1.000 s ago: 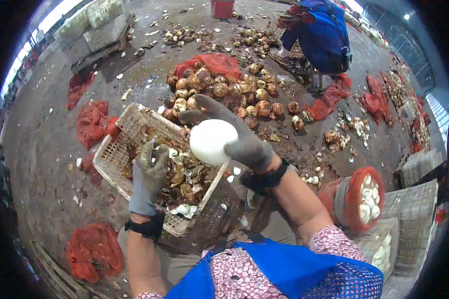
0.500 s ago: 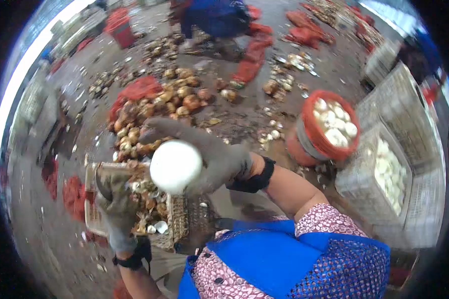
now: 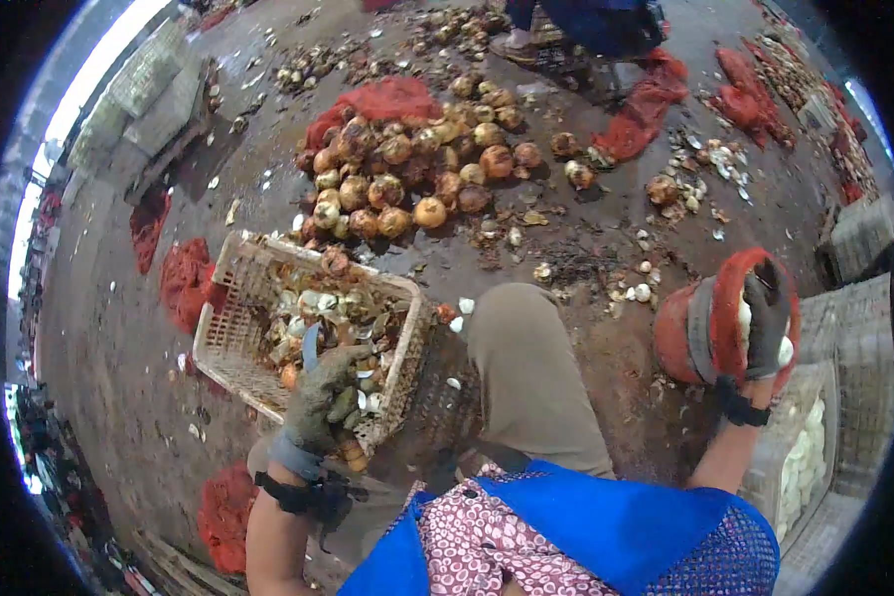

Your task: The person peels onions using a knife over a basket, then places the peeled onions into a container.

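My left hand (image 3: 323, 402), in a dirty grey glove, is closed around a knife (image 3: 311, 348) whose short blade sticks up above the fingers. It is over the near side of a cream plastic crate (image 3: 407, 382) holding onion skins and scraps. At the right, my gloved right hand (image 3: 765, 323) is in the mouth of a red bucket (image 3: 677, 333) with red netting around its rim. A peeled white onion (image 3: 785, 351) shows beside this hand. Its fingers are dark and partly hidden, so their grip is unclear.
Unpeeled onions (image 3: 392, 179) lie heaped beyond the crate, with red netting (image 3: 392, 97) on top. A crate of peeled onions (image 3: 803, 462) stands right of my knee. Another person (image 3: 596, 25) sits at the top. Red net bags (image 3: 184, 283) lie left.
My right hand has moved from in front of me, where it carried a large white onion, right to the bucket. My left hand is lower over the crate, and the view has shifted.
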Demonstrator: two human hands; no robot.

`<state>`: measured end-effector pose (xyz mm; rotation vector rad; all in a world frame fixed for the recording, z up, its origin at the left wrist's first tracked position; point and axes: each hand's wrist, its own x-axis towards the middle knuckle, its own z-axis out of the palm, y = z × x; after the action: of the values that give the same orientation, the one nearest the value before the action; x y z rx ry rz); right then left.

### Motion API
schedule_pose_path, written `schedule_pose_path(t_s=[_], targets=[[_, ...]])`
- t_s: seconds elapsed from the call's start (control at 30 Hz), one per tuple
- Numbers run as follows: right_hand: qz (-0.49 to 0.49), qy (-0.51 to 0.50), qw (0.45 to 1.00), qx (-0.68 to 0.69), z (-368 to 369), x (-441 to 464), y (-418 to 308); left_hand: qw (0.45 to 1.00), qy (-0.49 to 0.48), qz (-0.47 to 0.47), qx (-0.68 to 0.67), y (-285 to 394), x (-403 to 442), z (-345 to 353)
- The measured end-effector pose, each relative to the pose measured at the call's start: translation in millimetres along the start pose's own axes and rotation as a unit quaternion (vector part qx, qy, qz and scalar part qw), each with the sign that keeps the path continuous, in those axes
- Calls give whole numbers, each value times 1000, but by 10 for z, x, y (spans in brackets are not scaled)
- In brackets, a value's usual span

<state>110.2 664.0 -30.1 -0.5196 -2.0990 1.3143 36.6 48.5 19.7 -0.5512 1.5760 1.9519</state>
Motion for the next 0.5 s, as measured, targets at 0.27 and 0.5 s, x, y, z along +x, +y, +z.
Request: schedule_pose_path(t_s=[0.27,0.5], targets=[[-131,-446,882,-76,4116,179,-163,933,-22,-63,-353,331,119,371],[-190,-542,748,-334,6471,99,537,935,-116,-114,-316,267,368,-80]])
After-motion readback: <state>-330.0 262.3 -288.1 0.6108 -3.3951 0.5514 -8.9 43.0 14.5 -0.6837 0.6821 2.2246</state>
